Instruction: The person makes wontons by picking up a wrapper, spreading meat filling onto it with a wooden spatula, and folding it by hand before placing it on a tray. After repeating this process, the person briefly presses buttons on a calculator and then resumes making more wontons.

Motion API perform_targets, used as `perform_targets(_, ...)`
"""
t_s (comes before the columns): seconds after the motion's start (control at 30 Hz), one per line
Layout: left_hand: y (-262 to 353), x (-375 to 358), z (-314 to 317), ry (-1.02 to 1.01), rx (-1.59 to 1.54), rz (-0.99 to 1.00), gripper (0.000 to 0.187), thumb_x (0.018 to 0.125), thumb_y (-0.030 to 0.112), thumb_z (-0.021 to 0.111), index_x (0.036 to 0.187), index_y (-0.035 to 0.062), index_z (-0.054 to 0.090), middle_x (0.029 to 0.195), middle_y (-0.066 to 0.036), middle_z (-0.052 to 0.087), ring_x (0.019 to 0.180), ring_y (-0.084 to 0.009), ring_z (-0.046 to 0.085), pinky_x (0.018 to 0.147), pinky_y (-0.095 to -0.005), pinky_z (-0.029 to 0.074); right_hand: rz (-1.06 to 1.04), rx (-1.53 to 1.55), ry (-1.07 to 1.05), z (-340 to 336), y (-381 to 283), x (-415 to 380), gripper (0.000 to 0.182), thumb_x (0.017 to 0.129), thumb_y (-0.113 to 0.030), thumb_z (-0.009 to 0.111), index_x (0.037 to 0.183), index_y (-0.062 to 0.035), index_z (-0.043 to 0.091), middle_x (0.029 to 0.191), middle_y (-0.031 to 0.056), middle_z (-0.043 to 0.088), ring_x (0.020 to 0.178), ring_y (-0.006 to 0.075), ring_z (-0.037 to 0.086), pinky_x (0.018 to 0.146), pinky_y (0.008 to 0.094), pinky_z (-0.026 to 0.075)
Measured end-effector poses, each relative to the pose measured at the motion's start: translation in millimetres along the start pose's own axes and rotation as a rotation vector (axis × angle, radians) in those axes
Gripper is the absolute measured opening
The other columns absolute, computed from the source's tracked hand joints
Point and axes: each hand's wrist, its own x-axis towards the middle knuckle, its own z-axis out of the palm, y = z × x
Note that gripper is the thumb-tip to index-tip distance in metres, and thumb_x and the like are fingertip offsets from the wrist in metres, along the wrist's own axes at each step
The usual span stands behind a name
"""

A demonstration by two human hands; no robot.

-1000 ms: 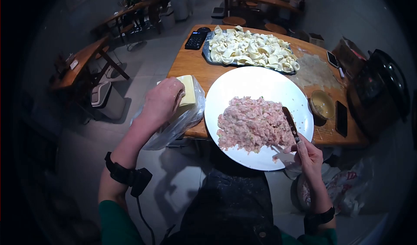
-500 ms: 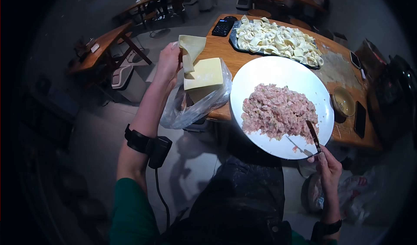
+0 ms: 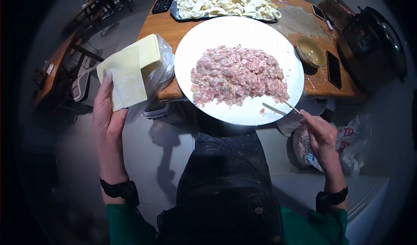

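My left hand (image 3: 108, 119) holds a square, pale yellow wonton wrapper (image 3: 129, 82) across its fingers, the thumb resting on the near left side. Just behind it, a thick stack of wrappers (image 3: 150, 47) sits in a clear plastic bag (image 3: 165, 65) at the table's left edge, partly covered by the held sheet. In my right hand (image 3: 321, 136) is a thin flat spatula (image 3: 291, 107), pinched at its near end. Its far tip meets the edge of the minced meat filling (image 3: 236, 75), which is flecked with green and heaped on a large white plate (image 3: 191, 39).
Folded wontons (image 3: 226, 3) crowd a dark tray at the back, beside a calculator (image 3: 163, 3). To the right are a small bowl (image 3: 311, 52), a black phone (image 3: 333, 69) and a dark rounded cooker (image 3: 371, 49). The plate overhangs the table's (image 3: 152, 26) front edge.
My view has shifted down and right. My left hand has drawn the wrapper off the stack toward me and now has it laid flat. The spatula's tip has moved to the meat's right edge.
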Motion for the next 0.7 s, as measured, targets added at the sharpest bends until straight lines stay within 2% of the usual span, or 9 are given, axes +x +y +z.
perform_targets(0.03,7,7,14,0.180,0.184,0.230,0.030,0.093,0.017,0.049,0.118,0.0003,0.048,0.115,-0.012,0.057,0.104,-0.0202,0.057,0.091,-0.0346,0.047,-0.007,0.022,0.014,3,0,1,0.039,0.073,0.011,0.058,0.108,-0.0053,0.062,0.078,0.0116,0.064,0.068,0.0216,0.063,0.059,0.0286,0.048)
perform_targets(0.07,20,26,-4,0.042,0.372,0.419,0.027,0.093,0.018,0.050,0.113,0.0005,0.053,0.106,-0.008,0.060,0.093,-0.0162,0.060,0.083,-0.0301,0.049,-0.018,0.044,0.031,7,-1,3,0.039,0.073,0.012,0.058,0.108,-0.0042,0.062,0.077,0.0120,0.063,0.068,0.0209,0.063,0.059,0.0278,0.047)
perform_targets(0.13,23,44,13,0.128,0.829,0.709,0.023,0.093,0.017,0.050,0.107,0.0016,0.061,0.098,-0.006,0.064,0.085,-0.0104,0.059,0.076,-0.0235,0.046,-0.016,0.111,0.030,15,-4,5,0.037,0.074,0.012,0.058,0.108,-0.0022,0.062,0.077,0.0128,0.063,0.069,0.0204,0.064,0.060,0.0268,0.047)
perform_targets(0.23,10,64,11,-0.293,1.587,0.729,0.032,0.084,0.016,0.057,0.116,0.0115,0.059,0.116,-0.011,0.059,0.106,-0.0208,0.057,0.089,-0.0311,0.044,-0.061,0.141,0.008,25,-10,8,0.037,0.074,0.014,0.056,0.107,-0.0007,0.061,0.076,0.0127,0.063,0.068,0.0201,0.063,0.059,0.0262,0.047)
perform_targets(0.27,1,69,3,-0.421,1.837,0.848,0.033,0.085,0.018,0.057,0.117,0.0122,0.058,0.119,-0.011,0.057,0.108,-0.0245,0.055,0.089,-0.0327,0.045,-0.070,0.151,-0.001,25,-12,8,0.038,0.073,0.015,0.056,0.107,-0.0004,0.061,0.076,0.0128,0.063,0.067,0.0201,0.063,0.058,0.0263,0.047)
perform_targets(0.33,6,57,21,-0.370,1.681,0.479,0.034,0.082,0.005,0.055,0.116,0.0078,0.059,0.121,-0.009,0.056,0.104,-0.0178,0.055,0.089,-0.0272,0.044,-0.061,0.150,-0.009,21,-12,6,0.037,0.074,0.015,0.056,0.107,-0.0003,0.061,0.075,0.0128,0.063,0.067,0.0201,0.063,0.057,0.0264,0.046)
perform_targets(0.47,13,67,15,-0.306,1.499,0.470,0.027,0.079,0.004,0.058,0.106,0.0079,0.064,0.108,-0.008,0.061,0.093,-0.0193,0.060,0.081,-0.0275,0.048,0.015,0.170,-0.020,15,-10,3,0.038,0.072,0.015,0.056,0.107,-0.0002,0.061,0.075,0.0126,0.063,0.065,0.0199,0.063,0.055,0.0266,0.045)
perform_targets(0.53,11,59,28,-0.392,1.887,0.669,0.021,0.078,0.004,0.061,0.098,0.0072,0.066,0.093,-0.007,0.061,0.082,-0.0192,0.061,0.075,-0.0275,0.050,0.007,0.178,-0.026,16,-6,1,0.042,0.071,0.016,0.054,0.109,-0.0004,0.060,0.075,0.0125,0.063,0.066,0.0200,0.063,0.057,0.0267,0.046)
perform_targets(0.7,9,64,34,-0.376,2.058,0.793,0.010,0.077,0.004,0.061,0.086,0.0065,0.063,0.086,-0.005,0.061,0.076,-0.0206,0.060,0.067,-0.0296,0.049,-0.036,0.164,-0.047,18,-5,-2,0.046,0.068,0.017,0.051,0.110,-0.0003,0.060,0.075,0.0129,0.063,0.066,0.0204,0.063,0.059,0.0271,0.046)
